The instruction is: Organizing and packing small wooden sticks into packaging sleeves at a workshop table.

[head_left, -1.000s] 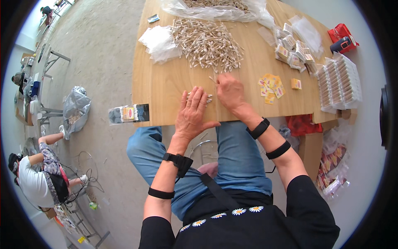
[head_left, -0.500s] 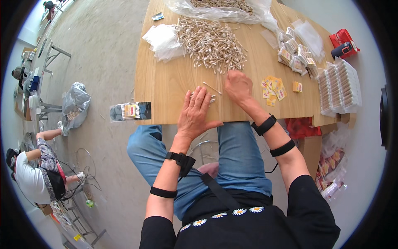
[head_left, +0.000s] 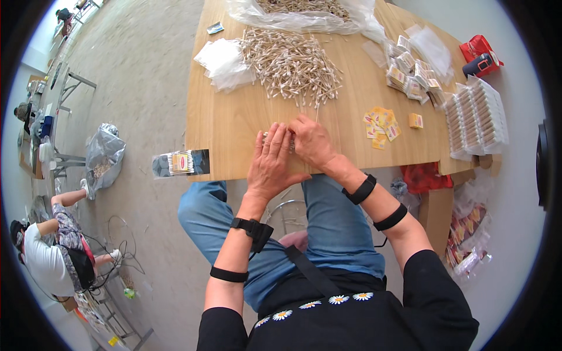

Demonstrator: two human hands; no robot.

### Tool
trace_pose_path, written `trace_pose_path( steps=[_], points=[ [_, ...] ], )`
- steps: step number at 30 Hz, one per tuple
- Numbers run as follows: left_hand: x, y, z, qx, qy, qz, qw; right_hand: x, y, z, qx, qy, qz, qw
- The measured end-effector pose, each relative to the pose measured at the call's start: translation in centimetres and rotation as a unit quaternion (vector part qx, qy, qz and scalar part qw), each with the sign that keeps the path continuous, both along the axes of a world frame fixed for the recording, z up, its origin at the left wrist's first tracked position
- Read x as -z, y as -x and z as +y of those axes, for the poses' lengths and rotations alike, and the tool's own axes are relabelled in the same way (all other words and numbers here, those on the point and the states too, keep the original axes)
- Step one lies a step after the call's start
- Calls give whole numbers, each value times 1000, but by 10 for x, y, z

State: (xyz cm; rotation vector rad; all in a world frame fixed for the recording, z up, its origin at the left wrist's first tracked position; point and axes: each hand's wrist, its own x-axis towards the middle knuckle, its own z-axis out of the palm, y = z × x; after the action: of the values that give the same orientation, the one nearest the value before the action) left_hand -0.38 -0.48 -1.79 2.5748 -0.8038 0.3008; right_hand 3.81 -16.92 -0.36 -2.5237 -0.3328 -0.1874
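My left hand (head_left: 269, 161) lies flat with fingers stretched over a small bunch of cotton swabs (head_left: 266, 138) near the table's front edge; only a few white tips show around it. Right beside those fingers, my right hand (head_left: 314, 143) is closed in a pinch on cotton swabs, whose tips (head_left: 291, 145) peek out between the two hands. How many it holds is hidden. Beyond both hands spreads a loose pile of cotton swabs (head_left: 293, 61) with wooden sticks. A couple of stray swabs reach from that pile toward my right knuckles.
Clear plastic bags (head_left: 225, 64) lie left of the pile, yellow cards (head_left: 381, 126) and a small yellow box (head_left: 415, 121) to the right. Packed swab bundles (head_left: 477, 120) stand at the right edge. A swab pack (head_left: 181, 162) sits at the left edge. A person (head_left: 50, 260) works at far left.
My right hand has moved from the pile's near edge toward me and left, up against my left fingers. The single swab lying between the hands is now covered. My left hand has barely moved.
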Motion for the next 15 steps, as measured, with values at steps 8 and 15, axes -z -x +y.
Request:
trace_pose_path(
  steps=[8, 15],
  points=[
    [-3, 0, 0, 3, -16, 8, 1000, -9, -11, -36, 191, 80, 10, 978],
    [-4, -1, 0, -2, -21, 9, 1000, 0, 12, -31, 64, 52, -24, 996]
  ],
)
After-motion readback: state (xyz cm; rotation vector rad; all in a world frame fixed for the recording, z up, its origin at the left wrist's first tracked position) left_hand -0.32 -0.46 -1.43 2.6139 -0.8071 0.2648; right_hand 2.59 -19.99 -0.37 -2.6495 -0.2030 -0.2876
